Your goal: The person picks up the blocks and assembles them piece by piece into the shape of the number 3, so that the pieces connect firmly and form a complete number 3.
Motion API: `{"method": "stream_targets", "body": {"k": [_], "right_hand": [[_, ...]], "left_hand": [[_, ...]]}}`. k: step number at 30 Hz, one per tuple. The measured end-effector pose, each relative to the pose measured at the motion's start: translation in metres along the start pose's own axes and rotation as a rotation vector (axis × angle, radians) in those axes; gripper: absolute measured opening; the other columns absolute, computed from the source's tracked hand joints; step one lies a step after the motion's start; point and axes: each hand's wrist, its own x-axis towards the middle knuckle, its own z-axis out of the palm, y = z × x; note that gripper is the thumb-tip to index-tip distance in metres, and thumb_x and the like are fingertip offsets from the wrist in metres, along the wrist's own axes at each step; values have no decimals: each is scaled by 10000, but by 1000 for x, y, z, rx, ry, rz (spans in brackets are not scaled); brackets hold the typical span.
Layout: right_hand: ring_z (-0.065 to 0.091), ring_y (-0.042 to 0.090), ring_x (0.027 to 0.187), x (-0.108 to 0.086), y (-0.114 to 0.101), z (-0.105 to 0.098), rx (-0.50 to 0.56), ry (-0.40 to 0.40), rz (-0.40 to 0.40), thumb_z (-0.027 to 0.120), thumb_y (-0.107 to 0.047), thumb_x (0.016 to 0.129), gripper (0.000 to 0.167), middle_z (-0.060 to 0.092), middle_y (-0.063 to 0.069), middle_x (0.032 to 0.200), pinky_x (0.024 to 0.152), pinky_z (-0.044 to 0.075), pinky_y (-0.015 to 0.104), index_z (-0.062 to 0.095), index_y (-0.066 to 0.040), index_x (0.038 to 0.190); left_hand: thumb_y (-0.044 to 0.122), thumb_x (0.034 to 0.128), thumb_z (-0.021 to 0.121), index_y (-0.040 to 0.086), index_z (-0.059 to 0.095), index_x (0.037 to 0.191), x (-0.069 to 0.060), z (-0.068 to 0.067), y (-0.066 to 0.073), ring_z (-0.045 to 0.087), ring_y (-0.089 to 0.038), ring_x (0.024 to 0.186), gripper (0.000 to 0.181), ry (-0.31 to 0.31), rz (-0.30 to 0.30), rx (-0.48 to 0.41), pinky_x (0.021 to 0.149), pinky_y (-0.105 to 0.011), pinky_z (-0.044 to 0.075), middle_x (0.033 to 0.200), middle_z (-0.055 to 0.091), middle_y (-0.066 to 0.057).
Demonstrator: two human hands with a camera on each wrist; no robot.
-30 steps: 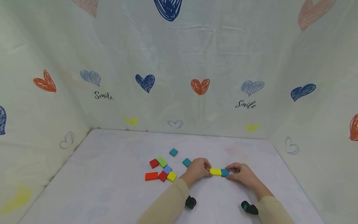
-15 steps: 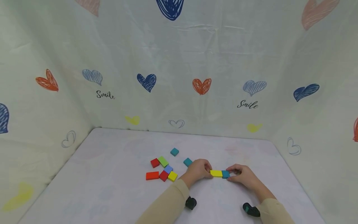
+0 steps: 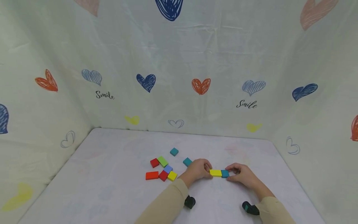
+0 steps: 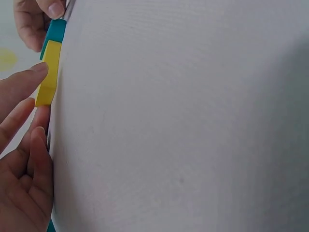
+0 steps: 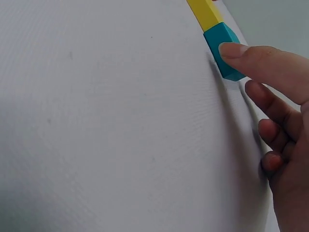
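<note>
A yellow block (image 3: 215,173) and a teal block (image 3: 225,173) lie end to end, touching, right of the table's middle. My left hand (image 3: 197,169) pinches the yellow block by its left end; in the left wrist view its thumb lies on that block (image 4: 49,72). From the other side, my right hand (image 3: 242,175) holds the teal block between thumb and fingers. The right wrist view has the thumb pressed on the teal block's face (image 5: 218,42), with the index fingertip partly hidden behind it.
Left of the hands lie several loose blocks, among them an orange-red one (image 3: 152,175), a green one (image 3: 162,161) and a blue one (image 3: 168,169). A teal block (image 3: 187,161) sits close by the left hand, another teal block (image 3: 174,151) farther back. Heart-printed cloth (image 3: 179,105) surrounds the table (image 3: 112,186).
</note>
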Motion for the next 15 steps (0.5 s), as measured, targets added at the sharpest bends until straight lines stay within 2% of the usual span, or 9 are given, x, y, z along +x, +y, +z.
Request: {"method": "stream_targets", "body": {"k": [4, 7, 12, 15], "right_hand": [[442, 227, 874, -2, -6, -3, -19, -9, 7, 866, -137, 712, 426, 541, 34, 927, 711, 390, 338, 701, -121, 1104], [452, 231, 898, -4, -14, -6, -51, 1, -8, 849, -139, 736, 406, 584, 20, 973, 723, 399, 348, 698, -133, 1113], [485, 229, 936, -1, -33, -8, -60, 30, -95, 805, -111, 788, 364, 660, 34, 1046, 783, 415, 362, 687, -94, 1132], [499, 222, 938, 3, -45, -6, -35, 48, -124, 794, -112, 806, 351, 670, 45, 1031, 788, 423, 352, 684, -78, 1138]], "left_hand": [[181, 746, 860, 195, 675, 1017, 0, 0, -1, 506, -112, 696, 328, -17, -6, -13, 684, -252, 444, 757, 553, 64], [171, 749, 858, 193, 669, 1054, -1, -4, -1, 519, -126, 713, 359, -25, -10, -49, 693, -266, 462, 774, 561, 55], [173, 765, 846, 184, 668, 1078, -6, -19, 3, 534, -149, 761, 360, -28, -13, -92, 720, -303, 487, 820, 581, 59], [175, 772, 841, 176, 668, 1090, -8, -31, 4, 539, -145, 780, 362, -4, 2, -74, 722, -296, 497, 836, 590, 64]]}}
